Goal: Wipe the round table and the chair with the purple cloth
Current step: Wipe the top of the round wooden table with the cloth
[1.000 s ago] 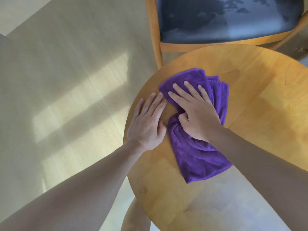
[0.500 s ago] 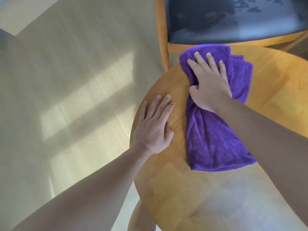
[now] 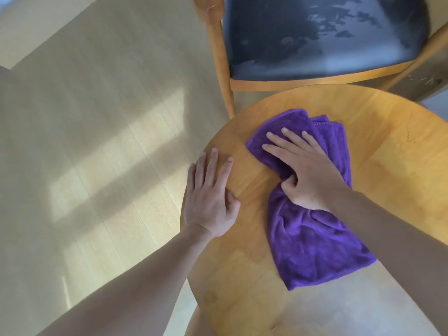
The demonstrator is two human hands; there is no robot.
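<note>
Two bare forearms come in from the bottom of the view, so that's your starting point. Your left hand (image 3: pixel 209 197) lies flat on the round desk (image 3: pixel 388 170) right at its left edge, palm down, fingers (image 3: pixel 213 163) straight and a bit spread, holding nothing, thumb tucked against the wood. Just beside it to the right, with a strip of bare wood between them, sits the purple cloth (image 3: pixel 312 241). It's bunched up lengthwise on the desk, the near end fanned out wide towards you and the far end folded over in a few layers.

Your right hand (image 3: pixel 308 173) is pressing down on the far half of that cloth. The four fingers are stretched out straight over the fabric, pointing up and left, while the thumb curls in and pinches a gather of cloth at the narrow middle. So mostly flat, but with a bit of a hold on it.

Past the far rim of the desk stands the chair (image 3: pixel 322 32), wooden frame with a dark padded seat that shows pale scuffed patches. Its front rail sits just behind the desk edge; can't tell if they touch. Off to the left is light wood floor (image 3: pixel 97 141) with bands of sunlight across it.
</note>
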